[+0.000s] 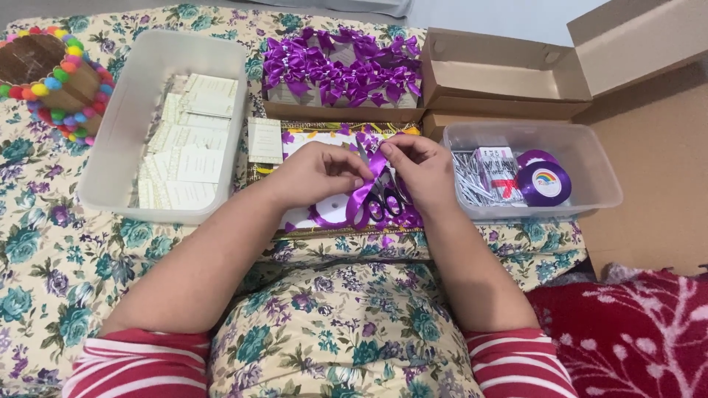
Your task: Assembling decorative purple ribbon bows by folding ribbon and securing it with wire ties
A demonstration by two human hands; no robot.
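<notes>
Ribbon (366,188), purple and satin, sits at frame centre, pinched between both hands. Left hand (317,173) closes its grip on the ribbon from the left; right hand (422,168) pinches the upper end from the right, fingertips pressed together on the strip. The two grips lie just beside each other, nearly touching, so neither hand is nearer than the other.

Long axis of the ribbon runs from upper right to lower left: from the pinch it falls toward the person and curls into a loop just below the left hand. Scissors (383,197) lie directly under the hands, dark handles toward the person, blades pointing up-frame; whether the ribbon touches them cannot be told.

The hands work over a patterned board (324,218) resting on a floral cloth (51,250).

Surroundings: tub of cards (158,118) at upper left, box of finished purple bows (343,66) at top centre, tub (531,173) at right holding a ribbon spool (544,183) and pins (466,184). Beaded basket (48,77) occupies the far upper left.
</notes>
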